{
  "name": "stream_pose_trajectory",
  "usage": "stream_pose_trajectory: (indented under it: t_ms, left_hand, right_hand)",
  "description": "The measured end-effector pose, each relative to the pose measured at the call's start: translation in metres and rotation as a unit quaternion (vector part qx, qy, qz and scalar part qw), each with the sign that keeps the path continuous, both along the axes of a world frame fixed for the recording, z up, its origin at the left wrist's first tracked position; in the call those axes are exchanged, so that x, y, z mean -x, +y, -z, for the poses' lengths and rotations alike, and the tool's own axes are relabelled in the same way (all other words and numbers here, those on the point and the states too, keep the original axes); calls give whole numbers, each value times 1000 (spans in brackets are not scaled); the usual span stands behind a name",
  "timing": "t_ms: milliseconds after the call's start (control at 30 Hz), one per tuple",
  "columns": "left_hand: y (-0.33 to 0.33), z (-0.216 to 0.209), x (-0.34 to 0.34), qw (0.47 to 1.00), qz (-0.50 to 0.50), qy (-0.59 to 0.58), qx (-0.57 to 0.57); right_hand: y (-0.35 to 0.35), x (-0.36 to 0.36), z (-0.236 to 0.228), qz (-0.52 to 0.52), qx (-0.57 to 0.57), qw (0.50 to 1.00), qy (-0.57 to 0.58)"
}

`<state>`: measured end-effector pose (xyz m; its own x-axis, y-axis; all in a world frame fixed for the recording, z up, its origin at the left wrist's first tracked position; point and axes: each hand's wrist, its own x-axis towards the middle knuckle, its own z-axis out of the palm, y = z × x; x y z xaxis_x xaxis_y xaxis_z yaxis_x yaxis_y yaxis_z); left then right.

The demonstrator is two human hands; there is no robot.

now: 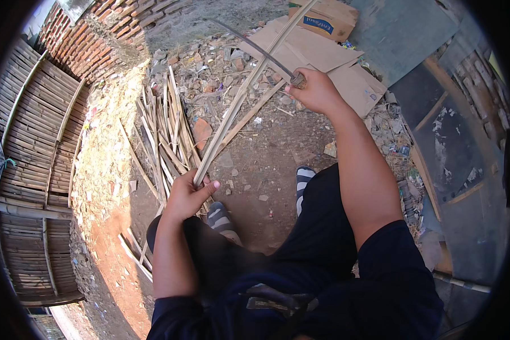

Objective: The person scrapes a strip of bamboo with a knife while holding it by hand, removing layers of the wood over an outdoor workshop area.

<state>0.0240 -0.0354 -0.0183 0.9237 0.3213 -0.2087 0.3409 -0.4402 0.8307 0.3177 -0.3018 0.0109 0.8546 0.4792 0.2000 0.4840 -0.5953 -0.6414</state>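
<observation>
A long pale bamboo strip point(234, 112) slants up and away from my left hand point(186, 195), whose fingers are closed round its near end. In my right hand point(317, 90), farther out and to the right, is a machete with a long, narrow dark blade point(248, 43). Its short handle point(298, 81) is mostly covered by my fingers. The blade points to the upper left and crosses the strip; I cannot tell whether they touch.
Split bamboo pieces point(165, 122) lie heaped left of centre on rubble-strewn ground. Flattened cardboard point(309, 51) and a cardboard box point(326, 18) lie at the back. Dark boards point(442, 130) lean at right, slatted bamboo panels point(37, 124) stand at left, and my feet point(221, 217) are below.
</observation>
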Motion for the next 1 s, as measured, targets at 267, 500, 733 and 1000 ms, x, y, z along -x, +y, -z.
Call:
stream_pose_trajectory:
  t_ms: [267, 500, 733, 1000]
  left_hand:
    - [2, 2, 1, 999, -16, -27, 39]
    - [6, -3, 5, 1000, -27, -6, 4]
    - [-3, -11, -1, 1000, -22, 12, -19]
    - [3, -6, 8, 1000, 4, 2, 6]
  right_hand:
    - [34, 48, -19, -265, 166, 949, -33]
    - [3, -22, 9, 110, -28, 993, 23]
    - [23, 31, -9, -120, 108, 986, -26]
    - [11, 3, -7, -109, 42, 992, 49]
